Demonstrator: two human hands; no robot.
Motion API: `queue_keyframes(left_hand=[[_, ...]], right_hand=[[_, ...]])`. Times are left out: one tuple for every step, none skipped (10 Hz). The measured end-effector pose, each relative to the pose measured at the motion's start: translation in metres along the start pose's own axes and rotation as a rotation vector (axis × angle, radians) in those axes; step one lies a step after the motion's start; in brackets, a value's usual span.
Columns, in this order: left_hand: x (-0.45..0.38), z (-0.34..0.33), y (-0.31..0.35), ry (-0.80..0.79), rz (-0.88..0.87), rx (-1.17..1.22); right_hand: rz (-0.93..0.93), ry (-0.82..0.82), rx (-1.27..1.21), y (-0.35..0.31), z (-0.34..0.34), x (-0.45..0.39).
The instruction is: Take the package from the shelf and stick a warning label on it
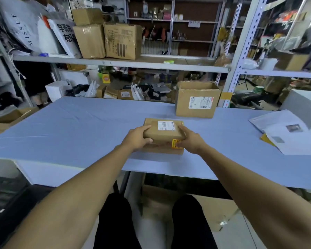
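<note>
Shelving crowds the top of the frame, stacked with cardboard boxes and bags, and below it a pale blue surface [79,126] runs across the middle. From the head camera I see the package [163,134], a flat brown box, at the centre of the frame, so I judge the fetching from the shelf [115,62] is done.

My left hand [137,139] is wrapped around the package's left end, thumb on the near face and fingers curled over the top. My right hand [188,141] closes on the right end, fingers over the top edge. The package seems to be tilted up on a second flat box [162,150] lying under it, though I cannot tell whether it is resting there or slightly lifted.

A white shipping label [166,125] sits on the top face. A yellow warning label [176,143] shows at the lower right corner, right against my right thumb. I cannot say for sure whether it is fully stuck to the held package or sits on the box beneath, so the sticking may be finished or may need a final press.

An open carton [197,101] stands in the upper right of the surface, well apart, and white sheets [287,133] lie at the right edge.
</note>
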State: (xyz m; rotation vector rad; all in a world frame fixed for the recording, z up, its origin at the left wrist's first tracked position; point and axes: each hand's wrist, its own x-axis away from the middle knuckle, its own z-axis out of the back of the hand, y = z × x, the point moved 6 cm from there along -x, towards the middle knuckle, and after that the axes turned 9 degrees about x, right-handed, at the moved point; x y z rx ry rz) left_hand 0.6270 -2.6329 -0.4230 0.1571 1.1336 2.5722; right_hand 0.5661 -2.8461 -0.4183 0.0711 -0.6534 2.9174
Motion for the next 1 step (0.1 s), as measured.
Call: queue_keyframes(left_hand=[[0.0057,0.0027,0.0024,0.051,0.012,-0.021]], right_hand=[[-0.018,0.025,0.012,-0.0027,0.0082,-0.0008]])
